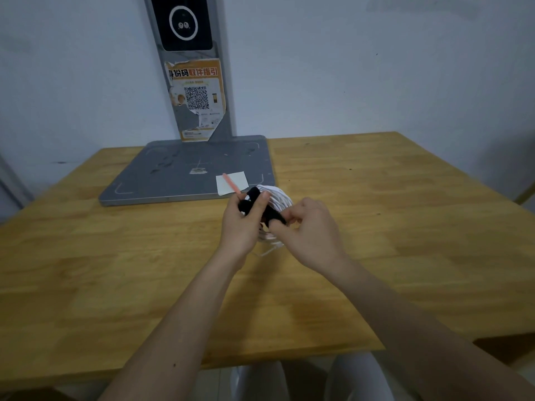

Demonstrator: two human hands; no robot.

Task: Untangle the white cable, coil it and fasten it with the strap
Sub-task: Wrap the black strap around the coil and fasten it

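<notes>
White cable [276, 195], already coiled as far as I can see, sits in my two hands above the bench [405, 198], with a black strap [262, 208] running across the front of the bundle. From the head view, my left hand [241, 227] has its fingers curled round the coil and the near end of the strap, the thumb pressed flat on the black band. My right hand [311, 230] pinches the other end of the strap between thumb and fingertips, just beside the coil. A loose strand of cable hangs out below the hands, close to the bench.

The risks, as I judge them: the strap looks only partly wrapped, so if my right pinch slips before the end is pressed home, the band could spring open and the turns fan out. The hanging strand could be left outside the strap, or snag and drag a loop free. Wrapping while the left thumb lifts would let the coil go slack.

Something thin and pink [231, 183] pokes up beside my left hand; I cannot tell whether it belongs to the strap or lies on the white paper [238, 179] behind it.

As for containers, I see none here. The grey stand [173, 172] at the back of the bench has a flat base, carrying only the paper and a small scrap.
</notes>
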